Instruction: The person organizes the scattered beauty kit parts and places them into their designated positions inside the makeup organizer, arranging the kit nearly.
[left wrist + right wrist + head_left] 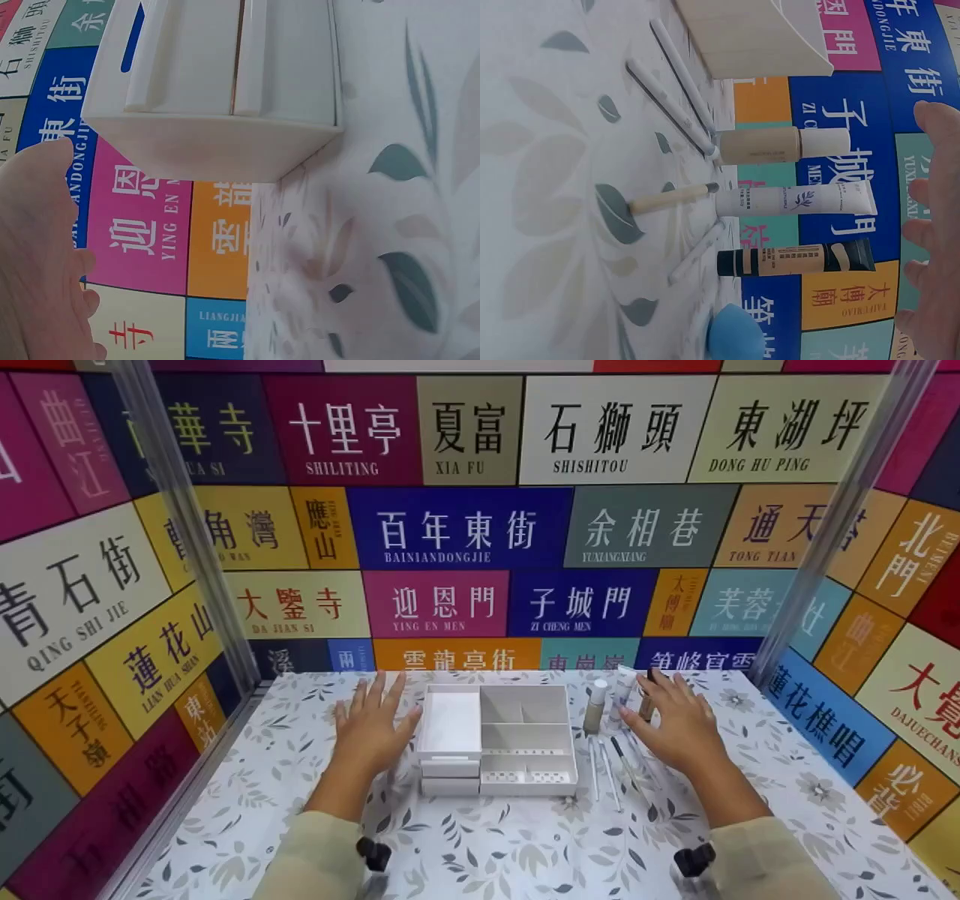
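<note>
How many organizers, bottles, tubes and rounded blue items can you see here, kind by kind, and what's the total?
Organizers: 1, the white organizer
Bottles: 1, the beige bottle with a white cap
Tubes: 2, the white tube and the dark tube
Rounded blue items: 1, the blue item in the right wrist view
Total: 5

On my feed the organizer (529, 790) looks like smooth, low-sheen white plastic. I read the white tube (799, 200) and dark tube (810, 259) as smooth plastic, the blue sponge (736, 334) as matt, the sleeves (311, 855) as cloth.
</note>
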{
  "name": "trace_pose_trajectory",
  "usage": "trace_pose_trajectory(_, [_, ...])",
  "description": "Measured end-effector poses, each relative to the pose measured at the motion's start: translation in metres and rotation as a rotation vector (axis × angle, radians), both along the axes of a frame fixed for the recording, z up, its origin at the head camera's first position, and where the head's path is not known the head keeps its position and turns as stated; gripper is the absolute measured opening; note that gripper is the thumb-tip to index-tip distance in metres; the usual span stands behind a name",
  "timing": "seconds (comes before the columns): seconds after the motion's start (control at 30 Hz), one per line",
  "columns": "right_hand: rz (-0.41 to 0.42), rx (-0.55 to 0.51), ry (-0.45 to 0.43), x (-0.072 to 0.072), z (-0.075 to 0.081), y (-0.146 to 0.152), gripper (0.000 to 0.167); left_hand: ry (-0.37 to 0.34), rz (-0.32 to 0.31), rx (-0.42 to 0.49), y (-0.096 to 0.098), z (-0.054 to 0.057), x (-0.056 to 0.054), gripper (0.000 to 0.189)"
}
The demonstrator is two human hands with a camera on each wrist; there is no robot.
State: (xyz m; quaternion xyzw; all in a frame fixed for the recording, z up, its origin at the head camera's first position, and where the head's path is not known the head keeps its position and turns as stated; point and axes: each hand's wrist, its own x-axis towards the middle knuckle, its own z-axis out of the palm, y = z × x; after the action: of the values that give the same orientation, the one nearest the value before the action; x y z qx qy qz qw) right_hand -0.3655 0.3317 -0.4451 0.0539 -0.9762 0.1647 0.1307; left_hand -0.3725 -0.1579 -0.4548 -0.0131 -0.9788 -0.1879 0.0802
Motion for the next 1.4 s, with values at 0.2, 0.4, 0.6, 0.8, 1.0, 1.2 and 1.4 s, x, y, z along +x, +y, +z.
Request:
trace_pose_trajectory(0.2, [-0.006,-0.040,-0.037,0.009,-0.007,-0.002,0.095,0.013,-0.017,0.069,0.001,-0.010,0.009,0.076])
trace_pose_trajectory(0.4, [-0.037,-0.123,-0.141,0.016,-0.008,0.000,0.103,-0.011,-0.026,0.145,0.002,-0.015,0.016,0.076])
trace_pose_trajectory(0.6, [-0.027,-0.234,-0.214,0.013,-0.021,0.008,0.092,-0.039,-0.071,0.276,0.000,-0.023,0.017,0.074])
trace_pose_trajectory(0.8, [-0.033,-0.323,-0.239,0.007,-0.041,0.013,0.078,-0.105,-0.104,0.432,-0.003,-0.034,0.015,0.072])
trace_pose_trajectory(1.0, [-0.025,-0.376,-0.209,0.006,-0.056,0.019,0.065,-0.126,-0.165,0.524,-0.005,-0.041,0.012,0.070])
trace_pose_trajectory(1.2, [-0.014,-0.386,-0.228,0.007,-0.065,0.025,0.059,-0.181,-0.247,0.678,-0.002,-0.044,0.014,0.065])
trace_pose_trajectory(1.4, [-0.038,-0.397,-0.281,0.008,-0.070,0.029,0.054,-0.297,-0.286,0.844,-0.001,-0.050,0.017,0.066])
